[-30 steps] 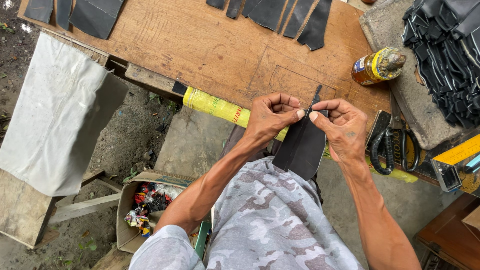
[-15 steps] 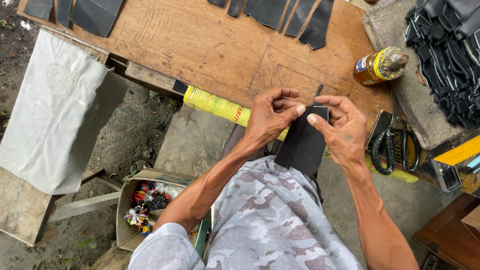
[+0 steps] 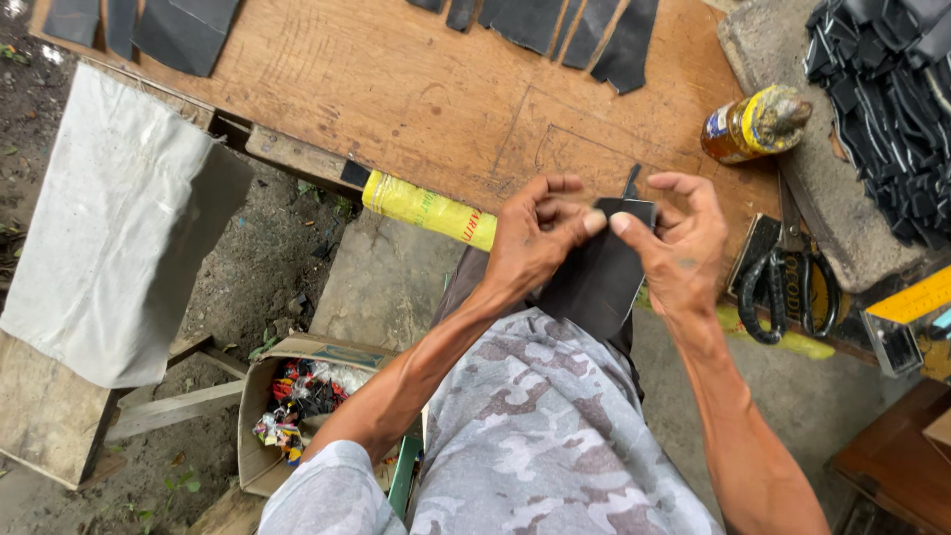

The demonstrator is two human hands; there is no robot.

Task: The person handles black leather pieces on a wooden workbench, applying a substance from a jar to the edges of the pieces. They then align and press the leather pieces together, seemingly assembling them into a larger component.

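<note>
— Where are the hands right now?

— Both are up in front of the chest, just off the near edge of the wooden workboard. The left hand and the right hand meet at the top of a dark flat sheet, looks like rubber or leather, which hangs down over the lap.

— Grasping it, or just touching?

— Grasping. The left pinches the top edge between thumb and fingertips; the right has its thumb and forefinger on the upper corner, other fingers spread loose. Pinching both sides keeps the limp sheet taut and lets the fingertips work that edge close to the eyes.

— And around them?

— A yellow roll lies along the board's near edge, right under the left wrist. Big black-handled shears rest at the board's right end, just beside the right hand, within easy reach. An amber bottle lies on its side by the far right corner. More dark cut pieces line the far edge, and a heap of dark strips sits on the stone slab to the right.

— Below?

— A cardboard box of coloured scraps on the ground, by the left elbow.
</note>
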